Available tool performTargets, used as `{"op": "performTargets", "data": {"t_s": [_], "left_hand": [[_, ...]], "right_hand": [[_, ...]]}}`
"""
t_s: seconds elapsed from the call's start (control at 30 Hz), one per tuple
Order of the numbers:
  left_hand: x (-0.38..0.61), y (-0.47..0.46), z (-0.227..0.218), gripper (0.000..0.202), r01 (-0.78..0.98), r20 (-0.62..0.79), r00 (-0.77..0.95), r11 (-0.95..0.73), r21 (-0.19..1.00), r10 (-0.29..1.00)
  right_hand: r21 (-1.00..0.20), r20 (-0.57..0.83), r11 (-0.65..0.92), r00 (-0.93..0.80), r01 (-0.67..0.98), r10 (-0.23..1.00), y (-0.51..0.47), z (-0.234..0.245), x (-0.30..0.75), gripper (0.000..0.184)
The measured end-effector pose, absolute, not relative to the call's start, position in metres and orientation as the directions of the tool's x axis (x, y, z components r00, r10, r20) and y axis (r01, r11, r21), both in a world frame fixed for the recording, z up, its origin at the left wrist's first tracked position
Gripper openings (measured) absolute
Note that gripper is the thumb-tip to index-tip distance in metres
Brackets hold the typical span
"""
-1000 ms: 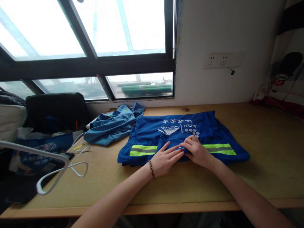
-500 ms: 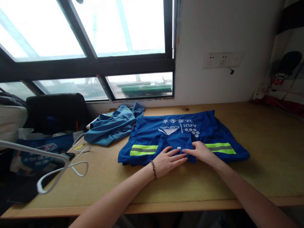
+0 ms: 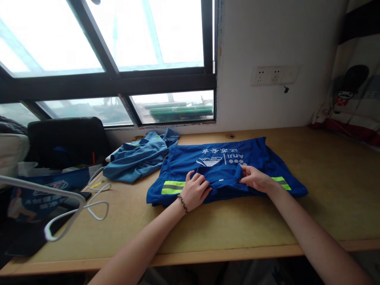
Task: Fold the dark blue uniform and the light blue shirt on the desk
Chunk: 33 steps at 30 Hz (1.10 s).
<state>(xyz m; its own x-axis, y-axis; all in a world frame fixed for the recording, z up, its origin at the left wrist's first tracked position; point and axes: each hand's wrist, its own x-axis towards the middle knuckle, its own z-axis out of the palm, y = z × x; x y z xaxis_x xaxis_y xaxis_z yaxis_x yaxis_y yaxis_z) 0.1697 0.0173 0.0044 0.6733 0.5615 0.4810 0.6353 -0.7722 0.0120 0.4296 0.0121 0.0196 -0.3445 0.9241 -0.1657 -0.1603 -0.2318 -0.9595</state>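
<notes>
Pinching folded flap [image 3: 221, 174] at both ends: left hand [image 3: 194, 190], right hand [image 3: 257, 179], fingers closed on cloth. Blue garment [image 3: 252, 152] flat, mid-desk [image 3: 237, 229]. Step, judged: laying fold. Next move needs level, even tension. Lighter shirt [image 3: 138, 156] touching beside; hanger [image 3: 89, 206] near desk's left edge.

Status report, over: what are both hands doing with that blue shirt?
Left hand and right hand both gripping a fold of the blue shirt. Shirt flat on the desk. Lighter blue garment beside it, clear of hands.
</notes>
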Motion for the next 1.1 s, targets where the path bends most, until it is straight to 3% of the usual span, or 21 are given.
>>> {"op": "performTargets", "data": {"t_s": [0.1, 0.2, 0.37, 0.43, 0.5, 0.57, 0.67, 0.73, 0.83, 0.97, 1.1], "left_hand": [[0.176, 0.008, 0.009, 0.021, 0.610, 0.522, 0.681, -0.793, -0.015, 0.514], [0.189, 0.001, 0.008, 0.027, 0.556, 0.495, 0.738, -0.829, -0.060, 0.458], [0.206, 0.009, -0.002, 0.021, 0.604, 0.392, 0.756, -0.789, -0.110, 0.524], [0.208, 0.013, -0.001, 0.020, 0.604, 0.372, 0.760, -0.790, -0.104, 0.533], [0.209, 0.016, 0.004, 0.018, 0.599, 0.377, 0.761, -0.796, -0.093, 0.528], [0.210, 0.015, 0.009, 0.019, 0.592, 0.403, 0.758, -0.801, -0.092, 0.513], [0.213, 0.008, 0.010, 0.020, 0.574, 0.459, 0.750, -0.813, -0.097, 0.475], [0.216, 0.003, 0.006, 0.017, 0.564, 0.496, 0.739, -0.821, -0.086, 0.455], [0.222, -0.001, 0.000, 0.018, 0.518, 0.553, 0.742, -0.848, -0.112, 0.380], [0.232, 0.001, -0.004, 0.027, 0.396, 0.557, 0.804, -0.886, -0.242, 0.207], [0.239, 0.007, -0.008, 0.028, 0.362, 0.557, 0.816, -0.886, -0.288, 0.152]], "right_hand": [[-0.976, -0.076, -0.114, -0.202, -0.186, 0.977, 0.013, 0.016, 0.421, 0.034], [-0.998, 0.018, 0.016, -0.030, -0.058, 0.999, 0.013, 0.013, 0.413, 0.031], [-0.995, 0.098, 0.093, 0.271, 0.032, 0.958, -0.004, 0.019, 0.400, 0.039], [-0.979, 0.187, 0.139, 0.378, 0.153, 0.906, -0.024, 0.021, 0.391, 0.036], [-0.924, 0.267, 0.131, 0.363, 0.359, 0.893, -0.046, 0.018, 0.380, 0.024], [-0.829, 0.305, 0.119, 0.265, 0.546, 0.915, -0.063, 0.008, 0.368, 0.024], [-0.731, 0.417, 0.205, 0.189, 0.650, 0.889, -0.072, -0.011, 0.356, 0.026], [-0.747, 0.460, 0.258, 0.197, 0.613, 0.866, -0.068, -0.019, 0.353, 0.028], [-0.858, 0.370, 0.237, 0.227, 0.456, 0.901, -0.062, -0.019, 0.352, 0.023], [-0.988, 0.156, 0.147, 0.236, 0.056, 0.959, -0.062, -0.007, 0.348, 0.027], [-0.952, 0.085, 0.137, 0.196, -0.273, 0.977, -0.063, 0.002, 0.344, 0.026]]}}
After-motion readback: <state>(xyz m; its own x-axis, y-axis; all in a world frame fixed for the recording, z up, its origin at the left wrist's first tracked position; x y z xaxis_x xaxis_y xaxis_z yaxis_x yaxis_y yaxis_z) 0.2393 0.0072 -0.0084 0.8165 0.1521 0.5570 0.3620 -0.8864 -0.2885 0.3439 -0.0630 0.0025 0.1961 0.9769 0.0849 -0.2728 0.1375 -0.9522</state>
